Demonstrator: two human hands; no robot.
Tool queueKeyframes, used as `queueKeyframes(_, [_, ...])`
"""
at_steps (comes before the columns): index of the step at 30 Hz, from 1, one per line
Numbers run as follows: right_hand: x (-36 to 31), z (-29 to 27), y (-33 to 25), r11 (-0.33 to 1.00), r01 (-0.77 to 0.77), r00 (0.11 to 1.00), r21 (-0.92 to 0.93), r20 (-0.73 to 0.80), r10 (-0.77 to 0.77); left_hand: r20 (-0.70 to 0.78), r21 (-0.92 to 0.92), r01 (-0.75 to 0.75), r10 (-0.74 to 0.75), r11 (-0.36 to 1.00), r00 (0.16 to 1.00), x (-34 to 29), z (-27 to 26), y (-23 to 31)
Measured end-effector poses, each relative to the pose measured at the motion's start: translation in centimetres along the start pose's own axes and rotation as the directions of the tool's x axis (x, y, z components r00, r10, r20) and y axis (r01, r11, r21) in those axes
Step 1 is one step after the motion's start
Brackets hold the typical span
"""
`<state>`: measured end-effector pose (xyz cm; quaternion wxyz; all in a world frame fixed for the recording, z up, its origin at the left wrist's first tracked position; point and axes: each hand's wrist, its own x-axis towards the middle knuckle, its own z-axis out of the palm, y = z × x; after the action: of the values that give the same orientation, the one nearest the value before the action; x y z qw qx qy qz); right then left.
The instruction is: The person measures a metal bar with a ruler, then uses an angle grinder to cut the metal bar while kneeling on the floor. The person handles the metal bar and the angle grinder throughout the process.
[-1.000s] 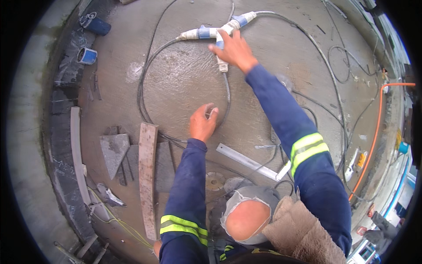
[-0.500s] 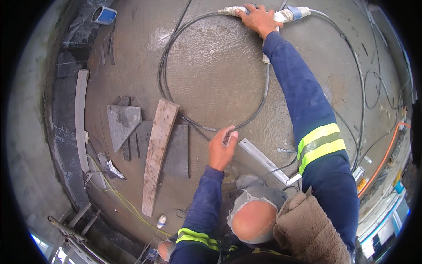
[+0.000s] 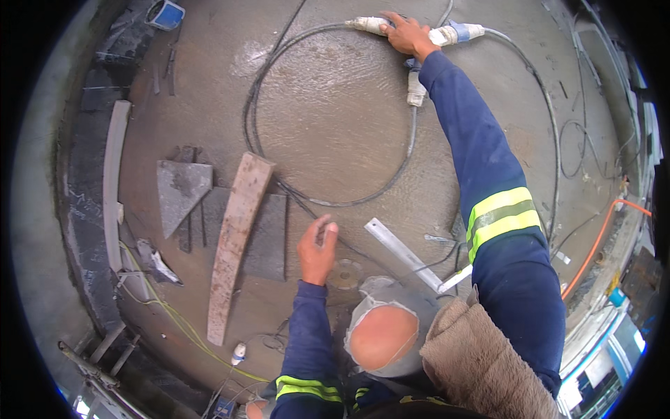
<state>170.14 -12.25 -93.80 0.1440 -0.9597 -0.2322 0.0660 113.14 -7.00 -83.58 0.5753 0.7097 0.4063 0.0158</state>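
My right hand [image 3: 410, 35] is stretched out far ahead and closed over a white, branched cable connector, whose middle it hides. One white plug [image 3: 367, 25] sticks out to its left, a white and blue plug [image 3: 457, 33] to its right, and another white plug [image 3: 416, 89] points toward me. A grey cable [image 3: 407, 155] curves from the near plug into a wide loop on the wet concrete floor. My left hand [image 3: 317, 250] hovers short of the loop, thumb and fingers apart, holding nothing.
Left of my left hand, a wooden plank [image 3: 239, 241] lies over dark tile pieces [image 3: 268, 241]. A metal angle square [image 3: 403, 253] rests before my knee [image 3: 384, 337]. A brown cloth [image 3: 481, 349] is by my right arm. An orange hose [image 3: 593, 248] runs at the right, a blue-white can [image 3: 166, 15] lies far left.
My left hand has drawn back to the left and toward me, away from the cable loop. My right hand stays on the connector. The whole view has shifted slightly.
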Motion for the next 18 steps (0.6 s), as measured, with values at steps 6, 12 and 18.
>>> queueKeyframes(6, [1.7,-1.2,0.1,0.919,0.324,0.932,-0.225,0.24,-0.27,0.009,0.063,-0.099,0.098,0.993,0.995,0.8,3.2,2.3])
queueKeyframes(12, [-3.6,-3.8,-1.8,0.984,0.151,0.989,0.095,-0.017,-0.15,0.109,0.12,-0.263,0.251,0.957,0.962,6.8,6.7,8.5])
queueKeyframes(18, [-14.9,-11.5,-4.9,0.909,0.137,0.991,0.393,-0.066,-0.12,0.14,-0.402,-0.024,0.087,0.915,0.986,17.8,7.5,19.3])
